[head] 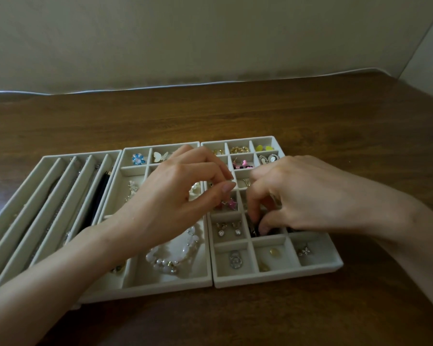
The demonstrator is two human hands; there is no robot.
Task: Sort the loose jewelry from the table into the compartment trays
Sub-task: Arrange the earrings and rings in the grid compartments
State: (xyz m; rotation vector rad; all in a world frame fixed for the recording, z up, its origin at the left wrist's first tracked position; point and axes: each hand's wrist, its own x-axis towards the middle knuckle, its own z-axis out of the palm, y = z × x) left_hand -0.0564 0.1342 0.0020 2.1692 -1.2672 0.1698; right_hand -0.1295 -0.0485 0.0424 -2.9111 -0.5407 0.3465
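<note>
— While your right hand (298, 196) hangs over the right tray (273, 278), its fingers (253, 216) are bent down into one compartment, in the middle column, second row from the near edge. The thumb and the forefinger pinch a dark piece (253, 232) that lies on the floor of this compartment.

— Yes, and your left hand (175, 196) is above the border between the middle tray (160, 285) and the right tray. Its fingers are curled, and the thumb tip comes almost to the forefinger tip. Something small shows just behind the thumb, but I cannot tell whether you hold it.

— You have three trays side by side on the brown desk (260, 116), each touching the next. Just left of the dark piece, two crystal studs (229, 228) lie in their own compartment. The near row holds a silver charm (234, 259) and gold pieces (273, 253).

— Under your left wrist, a pearl bracelet (175, 255) lies in the large near compartment of the middle tray. At the far row you see a blue flower (138, 159) and a white butterfly (160, 156). The left tray (35, 208) has long slots, and one holds a black strap (100, 193).
</note>
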